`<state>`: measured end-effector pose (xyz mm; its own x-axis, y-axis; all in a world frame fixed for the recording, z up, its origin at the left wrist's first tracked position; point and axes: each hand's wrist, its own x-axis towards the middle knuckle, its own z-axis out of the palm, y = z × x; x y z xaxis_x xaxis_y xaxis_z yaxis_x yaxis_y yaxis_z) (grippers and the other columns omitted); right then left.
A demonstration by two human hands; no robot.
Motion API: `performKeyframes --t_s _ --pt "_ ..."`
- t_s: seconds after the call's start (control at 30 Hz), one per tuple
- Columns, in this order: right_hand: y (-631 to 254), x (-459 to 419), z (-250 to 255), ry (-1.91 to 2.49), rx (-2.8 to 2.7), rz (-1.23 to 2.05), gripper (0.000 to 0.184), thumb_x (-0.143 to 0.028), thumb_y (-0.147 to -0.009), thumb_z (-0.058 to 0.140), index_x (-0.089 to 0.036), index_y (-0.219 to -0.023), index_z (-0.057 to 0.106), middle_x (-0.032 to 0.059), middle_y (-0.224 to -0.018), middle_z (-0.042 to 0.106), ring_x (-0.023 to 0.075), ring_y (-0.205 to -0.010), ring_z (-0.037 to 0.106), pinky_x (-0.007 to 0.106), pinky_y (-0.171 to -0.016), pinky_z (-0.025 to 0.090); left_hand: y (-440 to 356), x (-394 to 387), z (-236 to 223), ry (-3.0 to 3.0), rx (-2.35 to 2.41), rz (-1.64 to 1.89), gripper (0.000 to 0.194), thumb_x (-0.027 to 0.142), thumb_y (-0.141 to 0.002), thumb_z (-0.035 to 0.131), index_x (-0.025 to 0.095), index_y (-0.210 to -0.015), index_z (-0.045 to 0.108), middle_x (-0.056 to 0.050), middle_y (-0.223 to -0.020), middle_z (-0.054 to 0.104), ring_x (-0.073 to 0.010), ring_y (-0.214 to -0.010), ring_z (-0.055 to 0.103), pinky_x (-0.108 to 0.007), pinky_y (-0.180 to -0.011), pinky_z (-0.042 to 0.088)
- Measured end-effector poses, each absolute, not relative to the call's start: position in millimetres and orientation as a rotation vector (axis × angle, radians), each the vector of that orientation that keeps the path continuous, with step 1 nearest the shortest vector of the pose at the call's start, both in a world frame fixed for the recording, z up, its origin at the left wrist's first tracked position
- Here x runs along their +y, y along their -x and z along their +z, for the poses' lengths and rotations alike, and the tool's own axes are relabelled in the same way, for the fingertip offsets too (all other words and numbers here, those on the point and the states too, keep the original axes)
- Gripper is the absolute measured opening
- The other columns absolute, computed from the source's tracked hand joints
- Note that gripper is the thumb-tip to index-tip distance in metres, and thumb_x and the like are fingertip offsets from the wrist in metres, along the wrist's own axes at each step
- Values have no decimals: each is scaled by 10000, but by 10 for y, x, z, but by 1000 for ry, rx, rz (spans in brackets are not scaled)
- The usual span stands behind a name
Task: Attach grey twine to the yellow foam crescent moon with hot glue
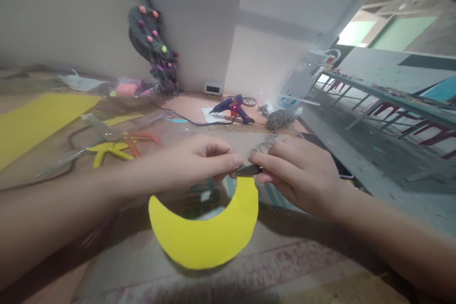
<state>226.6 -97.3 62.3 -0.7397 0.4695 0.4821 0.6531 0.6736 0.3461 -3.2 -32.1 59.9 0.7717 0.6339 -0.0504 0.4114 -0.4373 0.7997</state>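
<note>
A yellow crescent-moon cutout [204,242] hangs below my hands, curved side down. Its right tip is wrapped in dark grey yarn [248,170]. My left hand [210,154] is closed, thumb and finger pinching the wrapped tip from the left. From the right, my right hand [297,171] pinches the yarn at the same tip, its other fingers curled. Loose curls of yarn [263,145] run behind the right fingers towards a grey yarn ball [280,120]. Exactly where the strand passes between the fingertips is hidden.
Scissors with orange and yellow handles [131,145] and yellow sheets [39,121] lie left. Behind are a blue glue gun [233,107] with a lit red light, a small digital clock [213,88] and a grey moon decoration with colourful balls [142,38]. A dark tablet [327,154] lies right.
</note>
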Motion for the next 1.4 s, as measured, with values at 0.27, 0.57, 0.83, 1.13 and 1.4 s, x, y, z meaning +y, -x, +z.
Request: performKeyframes --t_s 0.27,0.57,0.83,1.13,1.4 --pt "-2282 -979 623 875 -2547 -772 242 -331 -958 470 -162 -986 641 27 -700 536 160 -658 445 294 -612 310 9 -340 606 -2056 777 336 406 539 -865 474 184 -692 566 34 -623 501 -115 -594 480 -206 -519 332" --pt "-2254 -955 637 962 -2417 -492 398 -421 -993 327 -143 -1015 611 57 -753 592 160 -672 515 280 -606 370 18 -346 667 -2098 755 445 378 493 -871 481 187 -672 579 29 -618 533 -128 -618 507 -213 -556 360" --pt "-2190 -1015 559 1113 -2159 234 463 -611 -884 460 -163 -912 573 34 -787 606 125 -665 532 239 -588 425 3 -343 603 -2054 725 465 364 467 -889 475 176 -683 549 38 -627 501 -116 -620 492 -209 -560 354" --pt "-2087 -825 99 1368 -1866 763 280 -399 -852 520 -175 -684 543 -21 -611 491 103 -566 444 218 -519 366 -77 -220 101 -1815 784 554 405 524 -894 442 167 -720 523 23 -655 509 -103 -558 438 -226 -510 325" --pt "-2105 -818 64 1319 -1785 836 342 -467 -871 526 -170 -703 553 -19 -618 482 96 -567 436 217 -516 360 -103 -292 125 -1822 816 503 364 509 -856 512 168 -737 560 12 -672 573 -114 -603 499 -221 -542 374"
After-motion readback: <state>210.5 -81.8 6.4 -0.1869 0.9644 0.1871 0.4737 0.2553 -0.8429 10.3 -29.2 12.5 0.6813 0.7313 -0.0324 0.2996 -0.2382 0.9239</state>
